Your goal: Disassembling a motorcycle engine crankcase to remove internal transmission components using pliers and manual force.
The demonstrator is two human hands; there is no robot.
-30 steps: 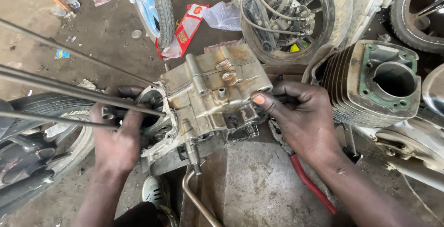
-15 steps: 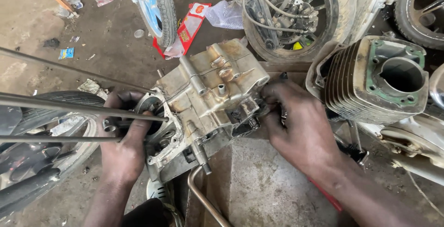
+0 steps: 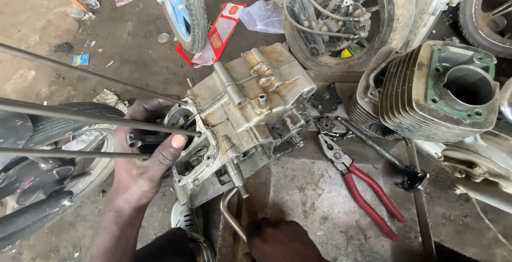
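A greasy metal engine crankcase [image 3: 250,112] stands in the middle on a stone slab [image 3: 314,203]. My left hand [image 3: 144,155] grips its open left end, thumb up on the rim, fingers wrapped round the far side. Long thin studs [image 3: 80,112] stick out of that end towards the left. My right hand [image 3: 280,240] is low at the bottom edge, by a bent metal tube [image 3: 230,216], apart from the crankcase; its fingers are hidden, so I cannot see whether it holds anything.
Red-handled pliers [image 3: 362,187] and a dark wrench [image 3: 384,155] lie right of the crankcase. A finned cylinder block [image 3: 437,91] sits at the right. Wheels stand behind [image 3: 346,22] and a tyre lies at the left [image 3: 53,187]. Red wrapper litter [image 3: 218,32] is on the ground.
My right hand has left the right side of the crankcase and dropped to the bottom edge, uncovering the pliers. My left hand still holds the left end.
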